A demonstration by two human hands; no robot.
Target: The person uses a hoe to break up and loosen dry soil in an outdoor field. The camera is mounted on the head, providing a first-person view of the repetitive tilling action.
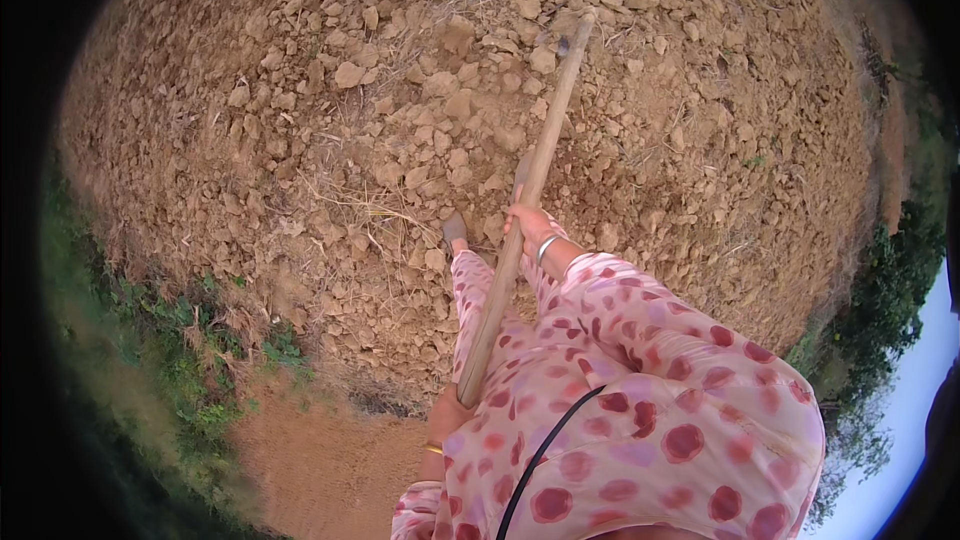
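A long wooden tool handle (pixel 551 120) runs slantwise from my waist up to the clods ahead; a small dark metal piece (pixel 563 45) shows beside its far end, but the tool's head is mostly hidden. My right hand (pixel 531 223), with a silver bangle at the wrist, grips the handle around its middle. At the near end, my left hand (pixel 448 414), with a gold-coloured bangle, is closed around the butt. The far end of the handle meets the dry, cloddy soil (pixel 442 90).
My feet stand in the loose soil, one shoe (pixel 454 226) left of the handle. Dry straw (pixel 375 210) lies beside it. Green plants (pixel 195 360) border the soil at left, near a smooth dirt strip (pixel 330 457). Trees (pixel 885 285) stand at right.
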